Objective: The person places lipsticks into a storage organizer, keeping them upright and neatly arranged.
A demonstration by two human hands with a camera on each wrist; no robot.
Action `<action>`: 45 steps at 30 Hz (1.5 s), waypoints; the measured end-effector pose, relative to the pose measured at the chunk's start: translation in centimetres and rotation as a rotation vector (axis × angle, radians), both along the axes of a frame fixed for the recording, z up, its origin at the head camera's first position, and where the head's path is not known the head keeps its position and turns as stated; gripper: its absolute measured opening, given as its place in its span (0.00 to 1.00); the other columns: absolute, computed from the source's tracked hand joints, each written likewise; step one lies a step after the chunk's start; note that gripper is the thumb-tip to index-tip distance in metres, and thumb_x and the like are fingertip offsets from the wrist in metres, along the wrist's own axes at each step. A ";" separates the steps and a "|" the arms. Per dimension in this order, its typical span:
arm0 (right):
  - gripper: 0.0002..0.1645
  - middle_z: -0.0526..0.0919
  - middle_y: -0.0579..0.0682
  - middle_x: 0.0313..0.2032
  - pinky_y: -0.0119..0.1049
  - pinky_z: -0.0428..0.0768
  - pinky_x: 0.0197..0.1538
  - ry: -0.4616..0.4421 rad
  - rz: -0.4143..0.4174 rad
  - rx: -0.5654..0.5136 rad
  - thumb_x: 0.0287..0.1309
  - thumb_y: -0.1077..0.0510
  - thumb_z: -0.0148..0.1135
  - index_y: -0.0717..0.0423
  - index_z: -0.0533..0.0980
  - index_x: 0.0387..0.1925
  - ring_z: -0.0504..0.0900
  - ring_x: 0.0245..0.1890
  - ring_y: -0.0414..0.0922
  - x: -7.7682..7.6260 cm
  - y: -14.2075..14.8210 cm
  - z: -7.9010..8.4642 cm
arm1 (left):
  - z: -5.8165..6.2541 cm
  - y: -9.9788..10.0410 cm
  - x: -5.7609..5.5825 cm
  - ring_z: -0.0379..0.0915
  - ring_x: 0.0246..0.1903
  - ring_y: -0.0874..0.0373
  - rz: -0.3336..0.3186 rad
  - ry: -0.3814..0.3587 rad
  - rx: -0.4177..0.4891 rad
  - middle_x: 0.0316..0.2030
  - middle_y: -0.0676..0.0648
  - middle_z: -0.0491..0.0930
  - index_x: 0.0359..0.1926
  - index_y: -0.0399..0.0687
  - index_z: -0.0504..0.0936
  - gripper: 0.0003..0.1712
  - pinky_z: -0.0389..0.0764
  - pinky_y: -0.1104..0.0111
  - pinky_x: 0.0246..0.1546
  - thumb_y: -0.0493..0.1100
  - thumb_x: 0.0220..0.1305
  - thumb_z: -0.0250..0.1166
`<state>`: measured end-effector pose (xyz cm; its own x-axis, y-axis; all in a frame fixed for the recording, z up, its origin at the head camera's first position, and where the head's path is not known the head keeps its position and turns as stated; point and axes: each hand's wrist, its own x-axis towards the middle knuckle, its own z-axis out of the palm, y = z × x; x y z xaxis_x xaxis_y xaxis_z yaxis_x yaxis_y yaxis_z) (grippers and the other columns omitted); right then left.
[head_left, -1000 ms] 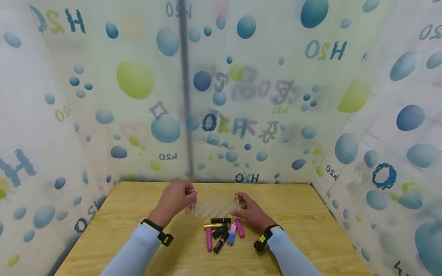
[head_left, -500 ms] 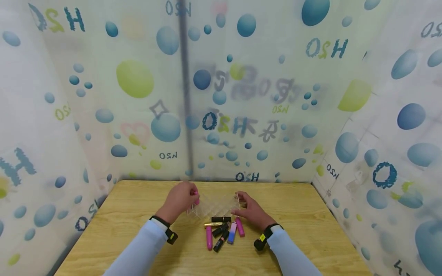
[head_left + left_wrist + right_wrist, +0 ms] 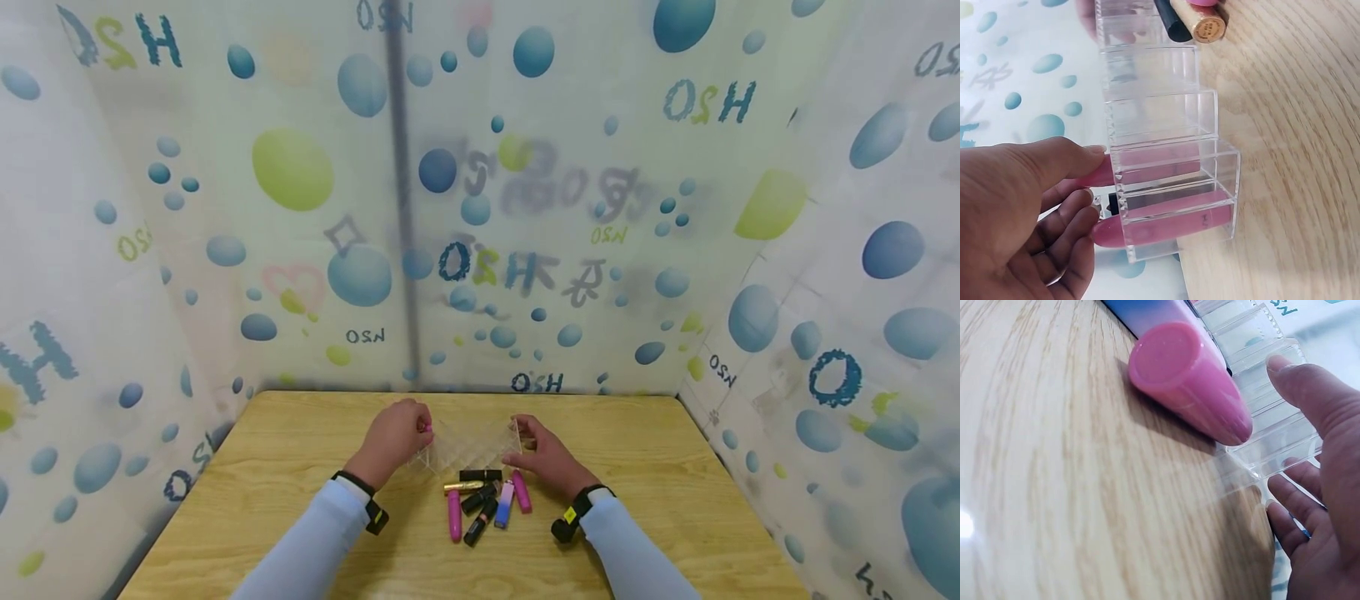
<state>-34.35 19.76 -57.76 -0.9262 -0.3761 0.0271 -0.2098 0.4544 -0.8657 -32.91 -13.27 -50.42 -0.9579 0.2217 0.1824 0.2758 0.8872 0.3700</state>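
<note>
A clear plastic lipstick organizer with stepped compartments stands on the table between the hands. My left hand is at its left end, thumb and fingers pinching a pink lipstick that sits partly inside a compartment. Beside it in the left wrist view, a second pink lipstick occupies the end compartment, and a dark tube shows between the two. My right hand holds the organizer's right end, thumb on the front and fingers at the back.
Several lipsticks lie loose in front of the organizer: a black tube, a gold tube, a pink tube, a blue-and-pink tube and another pink tube. The wooden table meets patterned curtain walls behind and at the sides.
My left hand has shifted slightly right and lower, and the pink lipstick it holds has gone from above the organizer down into a compartment. My right hand stays in place.
</note>
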 end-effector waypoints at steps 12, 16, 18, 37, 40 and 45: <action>0.48 0.74 0.55 0.75 0.63 0.73 0.74 0.002 0.001 0.003 0.72 0.42 0.76 0.48 0.63 0.84 0.76 0.72 0.61 -0.1 0.0 -0.2 | -0.4 0.0 0.0 0.74 0.32 0.57 -0.028 0.070 -0.051 0.32 0.52 0.77 0.36 0.49 0.91 0.04 0.83 0.58 0.37 0.41 0.65 0.80; 0.49 0.74 0.55 0.75 0.63 0.73 0.74 0.003 -0.002 0.006 0.72 0.42 0.76 0.48 0.63 0.83 0.76 0.72 0.60 -0.3 0.0 -0.3 | -0.2 0.1 0.1 0.74 0.33 0.58 -0.016 0.056 -0.047 0.33 0.53 0.77 0.38 0.49 0.91 0.05 0.83 0.58 0.37 0.43 0.66 0.80; 0.49 0.74 0.55 0.74 0.62 0.72 0.74 -0.002 -0.003 0.008 0.72 0.42 0.76 0.48 0.63 0.84 0.76 0.72 0.60 -0.3 0.0 -0.3 | 0.0 0.1 0.4 0.75 0.32 0.58 -0.016 0.060 -0.046 0.33 0.53 0.77 0.39 0.49 0.91 0.06 0.84 0.58 0.37 0.44 0.67 0.79; 0.51 0.74 0.57 0.75 0.63 0.72 0.74 0.015 0.018 0.006 0.72 0.43 0.76 0.52 0.61 0.85 0.75 0.73 0.62 -0.5 0.2 -0.6 | -1.9 3.8 8.9 0.69 0.23 0.60 -0.055 -0.142 0.013 0.25 0.57 0.76 0.30 0.53 0.80 0.18 0.72 0.62 0.24 0.53 0.67 0.79; 0.50 0.74 0.56 0.75 0.63 0.72 0.74 0.018 0.012 0.015 0.72 0.44 0.76 0.52 0.61 0.84 0.76 0.72 0.61 -0.6 0.1 -0.6 | -2.9 4.7 9.7 0.68 0.22 0.59 -0.013 -0.185 -0.032 0.23 0.55 0.73 0.28 0.54 0.76 0.20 0.70 0.62 0.23 0.56 0.65 0.78; 0.51 0.74 0.57 0.75 0.63 0.73 0.74 0.013 0.009 0.015 0.71 0.44 0.77 0.52 0.62 0.84 0.76 0.72 0.62 -0.3 0.0 -0.4 | -4.2 5.5 10.8 0.65 0.19 0.57 0.014 -0.158 -0.078 0.19 0.52 0.71 0.22 0.53 0.72 0.23 0.69 0.61 0.19 0.55 0.59 0.76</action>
<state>-34.66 19.75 -58.14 -0.9222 -0.3853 0.0330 -0.2250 0.4652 -0.8561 -22.06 -7.80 -54.62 -0.9764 0.2156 0.0122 0.2070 0.9184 0.3373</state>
